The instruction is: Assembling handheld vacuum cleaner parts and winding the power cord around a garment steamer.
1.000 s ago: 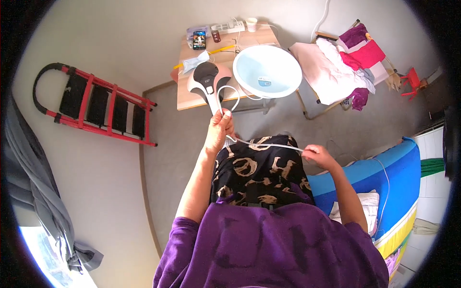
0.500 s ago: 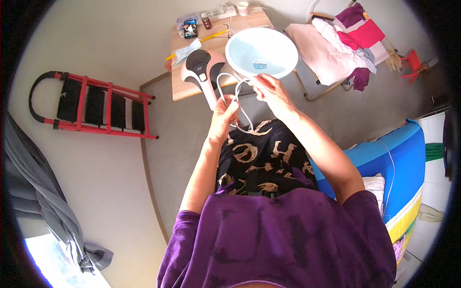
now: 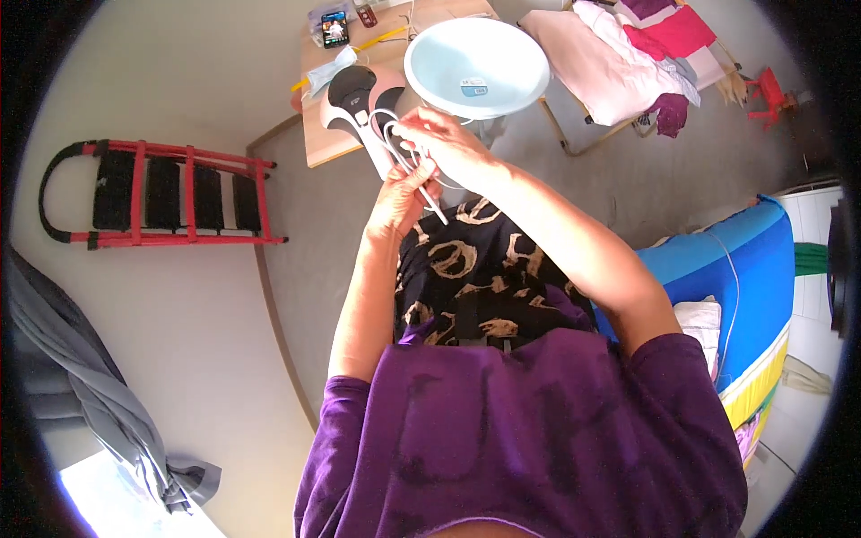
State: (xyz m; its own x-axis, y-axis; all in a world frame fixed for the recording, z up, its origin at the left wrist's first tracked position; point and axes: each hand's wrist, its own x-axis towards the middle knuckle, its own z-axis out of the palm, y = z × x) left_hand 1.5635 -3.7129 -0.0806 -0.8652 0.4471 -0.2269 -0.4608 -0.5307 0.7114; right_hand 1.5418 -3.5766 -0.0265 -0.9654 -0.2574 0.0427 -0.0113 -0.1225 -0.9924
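Note:
A white power cord [image 3: 403,159] runs in loops between my two hands. My left hand [image 3: 405,197] is closed on the gathered loops, one of them sticking out below its fingers. My right hand [image 3: 446,145] pinches the upper part of the cord, just above and right of the left. Right behind them is a pink-and-black handheld appliance [image 3: 353,90] with a wide head and long pale handle, apparently a handheld vacuum. Its handle end reaches my left hand, and I cannot tell whether that hand grips it too. The fingertips of both hands are partly hidden.
A wooden table [image 3: 325,143] ahead carries a light blue basin [image 3: 484,67], a phone [image 3: 335,30] and a face mask [image 3: 331,70]. Clothes [image 3: 583,72] lie on a rack at far right. A red step ladder [image 3: 188,193] leans left; a blue mattress [image 3: 717,269] stands right.
My right hand has moved left, closer to my left hand, drawing the cord loops tighter together. The view has shifted, so the table sits higher in the picture.

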